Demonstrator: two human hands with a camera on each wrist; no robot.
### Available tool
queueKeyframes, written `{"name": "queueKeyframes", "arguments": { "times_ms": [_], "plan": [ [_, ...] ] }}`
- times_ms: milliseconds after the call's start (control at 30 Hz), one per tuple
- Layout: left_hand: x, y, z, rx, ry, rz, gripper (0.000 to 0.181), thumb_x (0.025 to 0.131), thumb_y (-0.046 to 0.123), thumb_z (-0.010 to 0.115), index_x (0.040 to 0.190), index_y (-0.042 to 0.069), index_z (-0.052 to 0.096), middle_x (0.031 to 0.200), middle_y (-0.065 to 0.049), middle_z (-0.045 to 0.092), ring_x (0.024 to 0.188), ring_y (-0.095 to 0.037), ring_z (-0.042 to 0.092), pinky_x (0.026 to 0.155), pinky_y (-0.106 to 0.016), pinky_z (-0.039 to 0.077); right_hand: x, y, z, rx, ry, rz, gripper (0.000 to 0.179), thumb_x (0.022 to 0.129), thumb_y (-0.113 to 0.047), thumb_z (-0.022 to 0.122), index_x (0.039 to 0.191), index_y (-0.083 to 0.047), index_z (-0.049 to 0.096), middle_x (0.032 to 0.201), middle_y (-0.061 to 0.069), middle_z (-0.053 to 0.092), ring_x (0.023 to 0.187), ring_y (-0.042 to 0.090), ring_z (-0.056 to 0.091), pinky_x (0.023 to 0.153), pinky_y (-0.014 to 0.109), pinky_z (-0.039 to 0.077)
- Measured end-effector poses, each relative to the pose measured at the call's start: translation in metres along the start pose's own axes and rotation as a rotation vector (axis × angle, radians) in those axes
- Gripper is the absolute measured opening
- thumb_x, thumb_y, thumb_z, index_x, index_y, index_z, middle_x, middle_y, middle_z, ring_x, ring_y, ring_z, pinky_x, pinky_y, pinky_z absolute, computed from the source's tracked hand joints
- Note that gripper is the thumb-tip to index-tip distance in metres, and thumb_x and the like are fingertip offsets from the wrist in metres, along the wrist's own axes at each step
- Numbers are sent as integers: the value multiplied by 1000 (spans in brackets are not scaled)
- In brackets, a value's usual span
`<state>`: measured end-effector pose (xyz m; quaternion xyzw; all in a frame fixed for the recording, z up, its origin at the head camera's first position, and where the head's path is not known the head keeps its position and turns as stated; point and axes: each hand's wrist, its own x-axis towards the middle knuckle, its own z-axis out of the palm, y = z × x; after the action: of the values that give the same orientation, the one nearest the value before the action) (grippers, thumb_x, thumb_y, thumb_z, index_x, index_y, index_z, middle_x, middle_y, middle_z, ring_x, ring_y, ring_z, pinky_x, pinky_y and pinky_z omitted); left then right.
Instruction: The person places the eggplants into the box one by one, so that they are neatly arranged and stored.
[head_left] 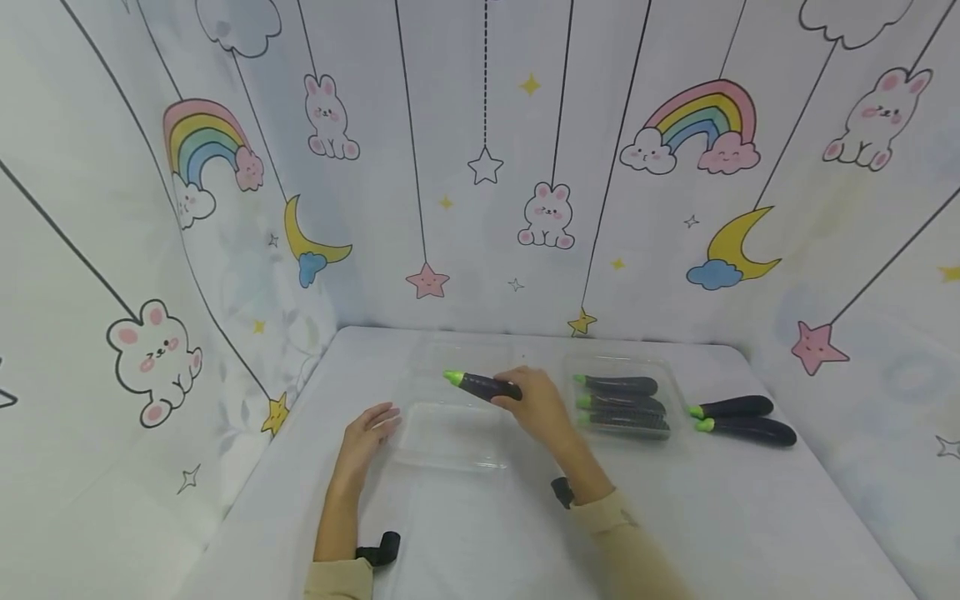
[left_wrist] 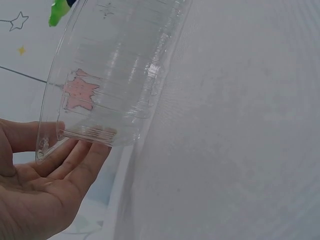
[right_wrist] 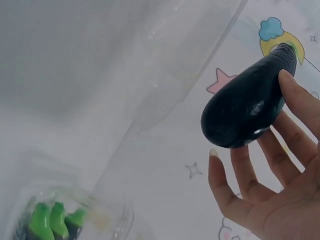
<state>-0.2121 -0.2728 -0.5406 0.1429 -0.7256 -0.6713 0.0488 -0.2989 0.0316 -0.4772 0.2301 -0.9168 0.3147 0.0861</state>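
The right hand [head_left: 538, 406] has its grip around a dark purple toy eggplant with a green tip [head_left: 483, 385], held just above an empty clear plastic tray [head_left: 450, 433] on the white desk [head_left: 480, 533]. The left hand [head_left: 365, 435] is flat, fingers straight, touching that tray's left edge. Right of the right hand, another clear tray [head_left: 675, 392] holds three eggplants.

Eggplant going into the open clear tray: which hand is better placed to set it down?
Right. The right hand grips the eggplant above the empty clear tray; the left hand only touches the tray's edge.
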Motion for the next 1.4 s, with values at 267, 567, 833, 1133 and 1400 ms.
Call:
{"name": "queueKeyframes", "arguments": {
  "times_ms": [267, 567, 833, 1133, 1400],
  "plan": [
    [-2, 0, 1, 37, 10, -8, 52, 103, 16, 63, 151, 0, 49, 149, -23, 56, 140, -38, 51, 115, -52, 40, 8, -5, 19, 22, 9, -15, 38, 89, -30, 84, 123, -15, 76, 125, 5, 73, 113, 27, 63, 98, 46, 51],
    [-4, -1, 0, 70, 31, -15, 49, 101, 17, 67, 146, 0, 54, 143, -21, 61, 130, -34, 59, 99, -35, 49, 12, -11, 42, 7, 8, -61, 39, 86, -29, 86, 121, -14, 77, 121, 4, 74, 110, 26, 63, 95, 44, 51],
    [-3, 0, -1, 74, 42, -15, 45, 100, 17, 67, 141, -1, 58, 142, -22, 62, 127, -35, 60, 103, -44, 48, 14, -12, 60, -89, 7, -83, 38, 85, -30, 87, 120, -16, 78, 119, 1, 75, 104, 23, 62, 91, 41, 50],
    [-2, -2, 1, 64, 42, -18, 46, 99, 18, 69, 140, 1, 59, 141, -19, 63, 127, -33, 60, 103, -41, 48, 15, 0, 73, -130, -4, -63, 40, 82, -29, 88, 119, -18, 78, 121, 1, 75, 106, 23, 62, 95, 43, 49],
    [-1, -3, 2, 63, 29, -5, 45, 99, 18, 70, 139, 1, 59, 139, -19, 64, 124, -32, 62, 101, -40, 49, 16, 5, 75, -156, 11, -65, 40, 79, -27, 91, 117, -19, 79, 119, 0, 77, 108, 23, 65, 99, 44, 49]
  ]
}}
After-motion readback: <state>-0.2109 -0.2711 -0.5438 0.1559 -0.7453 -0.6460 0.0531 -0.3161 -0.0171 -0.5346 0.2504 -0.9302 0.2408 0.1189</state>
